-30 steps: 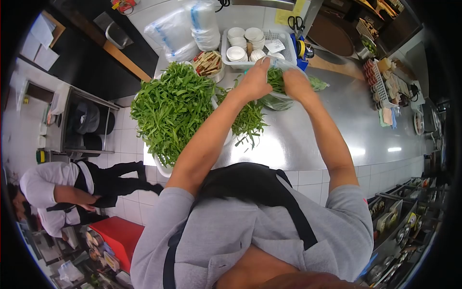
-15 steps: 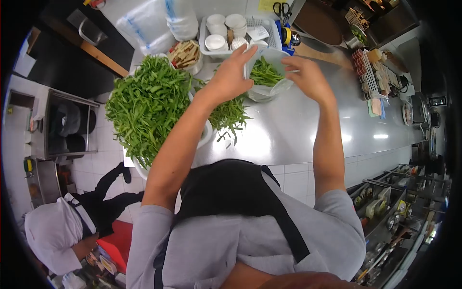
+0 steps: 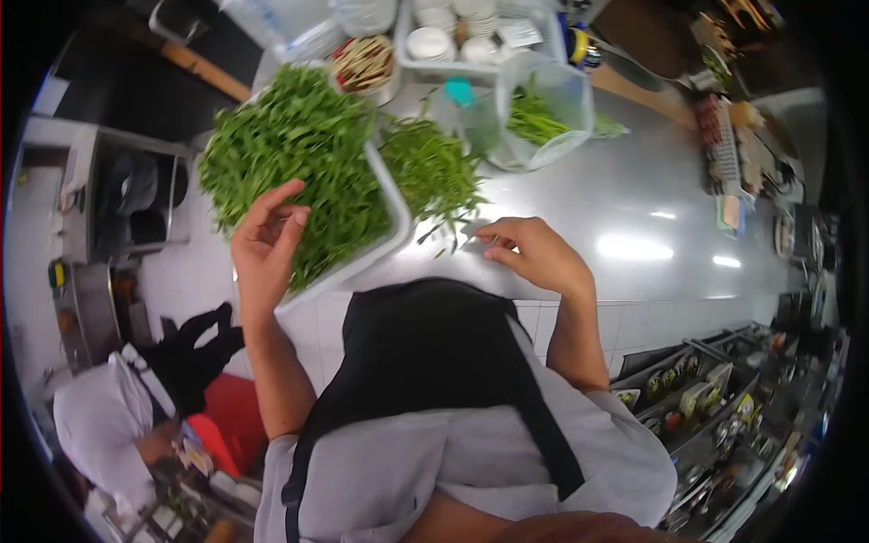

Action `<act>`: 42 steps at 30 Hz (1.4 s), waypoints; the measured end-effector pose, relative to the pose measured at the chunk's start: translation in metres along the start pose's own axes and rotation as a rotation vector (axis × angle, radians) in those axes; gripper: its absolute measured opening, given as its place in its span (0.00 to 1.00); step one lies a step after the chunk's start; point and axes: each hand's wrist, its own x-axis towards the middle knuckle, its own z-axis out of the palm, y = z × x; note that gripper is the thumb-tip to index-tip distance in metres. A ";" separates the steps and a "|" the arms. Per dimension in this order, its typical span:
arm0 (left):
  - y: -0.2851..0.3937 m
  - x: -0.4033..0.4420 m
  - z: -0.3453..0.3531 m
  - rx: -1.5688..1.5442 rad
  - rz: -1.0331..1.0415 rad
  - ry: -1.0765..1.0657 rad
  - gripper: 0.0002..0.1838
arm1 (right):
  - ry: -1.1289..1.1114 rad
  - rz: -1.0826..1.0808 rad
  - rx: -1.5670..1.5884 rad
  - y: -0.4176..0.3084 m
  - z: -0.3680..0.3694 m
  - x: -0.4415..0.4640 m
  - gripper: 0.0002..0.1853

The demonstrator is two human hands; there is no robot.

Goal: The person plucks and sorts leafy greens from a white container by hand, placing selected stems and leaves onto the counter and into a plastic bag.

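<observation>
My left hand (image 3: pixel 270 249) hovers over the near left side of a white bin (image 3: pixel 396 195) heaped with leafy greens (image 3: pixel 299 145). Its thumb and fingers are apart and hold nothing visible. Low over the steel table, my right hand (image 3: pixel 539 255) has loosely bent fingers with a gap at the thumb; nothing shows in it. Its fingertips are near the stems of a loose pile of greens (image 3: pixel 430 167) lying beside the bin. Farther back stands a clear plastic bag (image 3: pixel 570 113), its mouth wide, with cut green stems (image 3: pixel 536 118) inside.
Behind the bag is a white basket (image 3: pixel 498 72) of small white cups. A tub of wrapped sticks (image 3: pixel 364 65) stands behind the bin. A teal-topped clear item (image 3: pixel 459 90) is left of the bag. Another person (image 3: pixel 104 416) bends at the lower left by a red crate (image 3: pixel 231 425).
Both hands have left the plastic bag and come back toward me. The left moved over the bin of greens, the right down near the loose pile. The bag stays on the table.
</observation>
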 end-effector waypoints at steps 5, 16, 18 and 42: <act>-0.032 -0.063 -0.025 0.023 -0.076 0.313 0.14 | 0.041 -0.145 0.045 -0.042 0.011 0.029 0.14; -0.068 -0.105 0.001 -0.132 -0.109 0.436 0.11 | 0.152 -0.289 -0.323 -0.093 0.076 0.115 0.08; -0.063 -0.105 0.002 -0.113 -0.159 0.317 0.10 | 0.238 -0.330 -0.430 -0.087 0.086 0.122 0.08; -0.059 -0.047 0.018 0.110 -0.135 0.064 0.12 | 0.423 -0.467 -0.284 -0.063 0.105 0.156 0.06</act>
